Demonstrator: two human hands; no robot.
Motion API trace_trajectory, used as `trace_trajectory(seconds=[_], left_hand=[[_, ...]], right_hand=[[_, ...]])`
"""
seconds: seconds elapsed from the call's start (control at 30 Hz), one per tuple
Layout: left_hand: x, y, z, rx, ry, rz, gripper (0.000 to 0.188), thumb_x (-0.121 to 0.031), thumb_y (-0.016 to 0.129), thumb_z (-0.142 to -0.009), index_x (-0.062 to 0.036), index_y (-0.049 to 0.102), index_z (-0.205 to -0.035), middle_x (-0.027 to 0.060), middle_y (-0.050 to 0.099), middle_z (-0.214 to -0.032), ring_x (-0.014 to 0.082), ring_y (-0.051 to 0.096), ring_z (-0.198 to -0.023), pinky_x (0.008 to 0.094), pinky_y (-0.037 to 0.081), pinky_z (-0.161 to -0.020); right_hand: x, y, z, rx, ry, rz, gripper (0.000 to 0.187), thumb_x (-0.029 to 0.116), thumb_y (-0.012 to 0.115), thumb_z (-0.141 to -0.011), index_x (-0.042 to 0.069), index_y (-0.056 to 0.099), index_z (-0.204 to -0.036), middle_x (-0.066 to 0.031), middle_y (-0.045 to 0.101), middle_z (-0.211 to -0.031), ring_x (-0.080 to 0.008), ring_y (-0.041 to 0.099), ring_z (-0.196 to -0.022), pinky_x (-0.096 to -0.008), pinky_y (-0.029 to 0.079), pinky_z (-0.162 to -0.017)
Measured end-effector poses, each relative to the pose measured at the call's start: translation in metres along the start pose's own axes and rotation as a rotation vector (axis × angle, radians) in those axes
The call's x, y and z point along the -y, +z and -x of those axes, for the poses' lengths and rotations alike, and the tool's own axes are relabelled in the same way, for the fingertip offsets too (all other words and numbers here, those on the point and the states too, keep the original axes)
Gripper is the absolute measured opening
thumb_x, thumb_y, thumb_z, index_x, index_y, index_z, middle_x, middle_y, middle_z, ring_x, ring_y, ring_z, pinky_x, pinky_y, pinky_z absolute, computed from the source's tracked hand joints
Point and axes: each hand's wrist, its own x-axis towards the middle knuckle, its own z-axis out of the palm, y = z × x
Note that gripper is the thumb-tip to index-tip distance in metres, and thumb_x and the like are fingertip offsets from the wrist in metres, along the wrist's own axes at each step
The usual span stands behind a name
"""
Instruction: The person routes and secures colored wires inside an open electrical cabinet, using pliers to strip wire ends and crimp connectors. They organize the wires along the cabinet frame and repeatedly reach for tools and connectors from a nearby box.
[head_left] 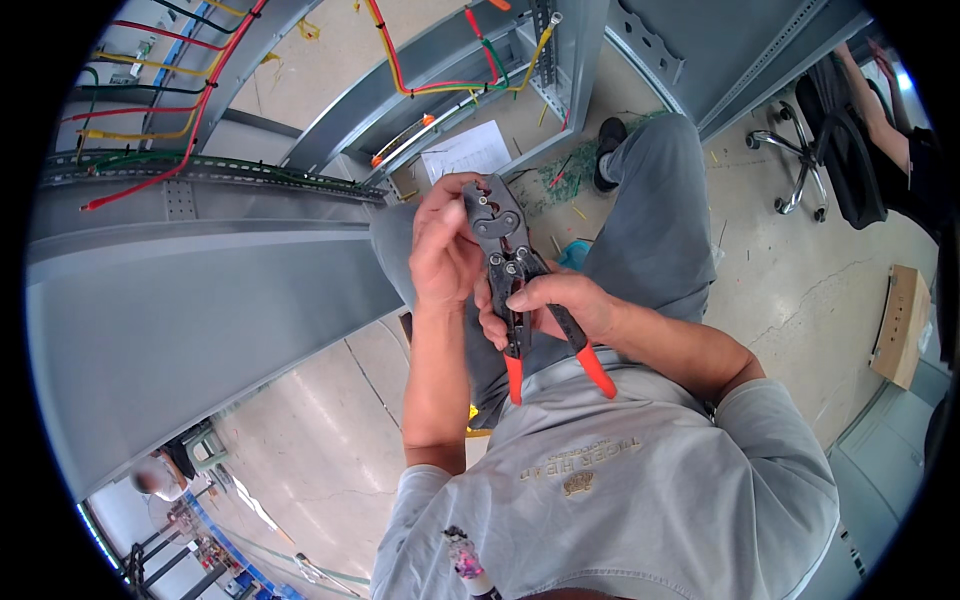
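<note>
My right hand [555, 305] grips the handles of a crimping tool [508, 262] with a dark steel head and orange handle tips; the handles are spread slightly apart. My left hand [445, 240] is up at the tool's jaws, fingers pinched against the head. Whatever sits in the jaws is too small to see. Both hands are held in front of my chest, above my grey-trousered legs.
A grey metal cabinet frame [200, 260] stands at left, with red, yellow and green wires [150, 110] strung through it. A white paper sheet [465, 150] and wire offcuts lie on the floor. An office chair [810, 150] with a seated person is at far right, beside a cardboard box [900, 325].
</note>
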Motion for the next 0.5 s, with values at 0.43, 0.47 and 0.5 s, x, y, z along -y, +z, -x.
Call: trace_trajectory(seconds=[0.43,0.47,0.5], left_hand=[[-0.010,0.015,0.004,-0.002,0.009,0.009,0.020,-0.011,0.068,-0.096,0.0032,0.069,-0.110,0.0189,0.072,-0.108,0.0197,0.070,-0.086,0.0339,0.061,-0.077],[-0.010,0.015,0.004,0.001,0.012,0.006,0.020,-0.011,0.068,-0.096,0.0033,0.069,-0.110,0.0190,0.072,-0.108,0.0197,0.070,-0.087,0.0337,0.060,-0.077],[-0.009,0.014,0.004,0.004,0.016,0.003,0.021,-0.011,0.069,-0.096,0.0034,0.069,-0.110,0.0191,0.072,-0.109,0.0197,0.070,-0.088,0.0335,0.060,-0.078]], right_hand=[[0.008,0.001,0.002,-0.183,-0.031,0.404,0.033,0.019,0.063,-0.086,0.003,0.064,-0.115,-0.0082,0.066,-0.094,-0.0179,0.065,-0.087,-0.0341,0.052,-0.083],[0.009,0.001,0.002,-0.181,-0.029,0.397,0.033,0.018,0.063,-0.086,0.002,0.063,-0.115,-0.0081,0.066,-0.093,-0.0178,0.065,-0.086,-0.0340,0.052,-0.083],[0.010,0.002,0.002,-0.180,-0.027,0.390,0.032,0.018,0.063,-0.086,0.002,0.063,-0.115,-0.0079,0.065,-0.093,-0.0176,0.064,-0.086,-0.0340,0.052,-0.082]])
